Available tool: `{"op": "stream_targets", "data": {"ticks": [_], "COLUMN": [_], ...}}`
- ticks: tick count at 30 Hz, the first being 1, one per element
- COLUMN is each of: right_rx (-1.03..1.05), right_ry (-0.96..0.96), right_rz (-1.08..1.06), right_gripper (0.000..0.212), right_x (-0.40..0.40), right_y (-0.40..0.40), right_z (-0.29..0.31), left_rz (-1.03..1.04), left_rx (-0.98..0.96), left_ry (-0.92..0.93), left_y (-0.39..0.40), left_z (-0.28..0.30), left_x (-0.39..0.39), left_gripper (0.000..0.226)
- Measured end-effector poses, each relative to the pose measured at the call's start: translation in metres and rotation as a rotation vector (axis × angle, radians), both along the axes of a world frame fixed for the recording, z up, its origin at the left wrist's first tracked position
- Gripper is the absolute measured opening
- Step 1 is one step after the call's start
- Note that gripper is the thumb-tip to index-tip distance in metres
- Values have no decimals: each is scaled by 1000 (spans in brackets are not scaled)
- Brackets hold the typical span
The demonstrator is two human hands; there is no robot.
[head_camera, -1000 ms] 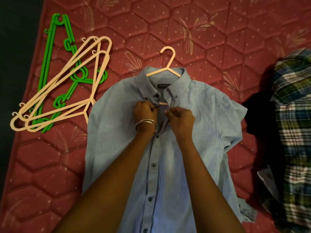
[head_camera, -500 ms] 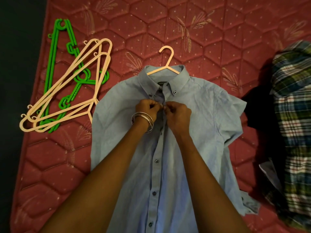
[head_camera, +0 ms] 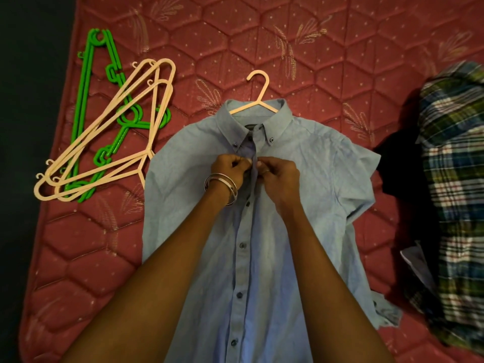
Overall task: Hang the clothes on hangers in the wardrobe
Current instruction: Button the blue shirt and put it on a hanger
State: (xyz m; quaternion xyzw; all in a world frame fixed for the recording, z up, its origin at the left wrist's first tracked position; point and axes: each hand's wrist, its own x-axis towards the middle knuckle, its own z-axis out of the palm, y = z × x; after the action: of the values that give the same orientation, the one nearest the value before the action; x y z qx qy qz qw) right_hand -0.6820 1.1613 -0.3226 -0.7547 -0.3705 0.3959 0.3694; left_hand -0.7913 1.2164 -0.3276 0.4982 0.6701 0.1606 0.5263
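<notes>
We see one blue shirt [head_camera: 301, 205] lying flat mid-mattress [head_camera: 340, 61], a cream hanger [head_camera: 258, 98] through its collar. Left hand [head_camera: 229, 169] and right hand [head_camera: 279, 175] both pinch the button placket just below the collar. Three spare cream hangers [head_camera: 104, 137] and what look like two green hangers [head_camera: 86, 113] lie piled near the mattress's left edge — a plaid garment [head_camera: 455, 192] heaped at right, a dark cloth [head_camera: 400, 174] between.

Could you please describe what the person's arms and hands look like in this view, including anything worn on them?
Both forearms are bare, with no sleeves in view. The left hand has several thin silver bangles stacked at the wrist. The right hand wears a thin ring on one of its fingers.
</notes>
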Motion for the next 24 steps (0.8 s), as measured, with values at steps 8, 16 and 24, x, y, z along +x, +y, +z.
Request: {"op": "stream_targets", "data": {"ticks": [8,16,24], "right_rx": [43,-48,29], "right_ry": [7,142,314], "right_rz": [23,129,-107], "right_gripper": [18,24,12], "right_x": [-3,11,3], "right_y": [-1,1,-9], "right_z": [2,-4,-6], "left_rz": [5,3,-11], "left_rx": [-21,-41,3], "left_ry": [-63,-81,-57], "left_y": [-2,-5,-5], "left_z": [0,0,2], "left_x": [-2,1,3], "left_gripper": [19,23,24]}}
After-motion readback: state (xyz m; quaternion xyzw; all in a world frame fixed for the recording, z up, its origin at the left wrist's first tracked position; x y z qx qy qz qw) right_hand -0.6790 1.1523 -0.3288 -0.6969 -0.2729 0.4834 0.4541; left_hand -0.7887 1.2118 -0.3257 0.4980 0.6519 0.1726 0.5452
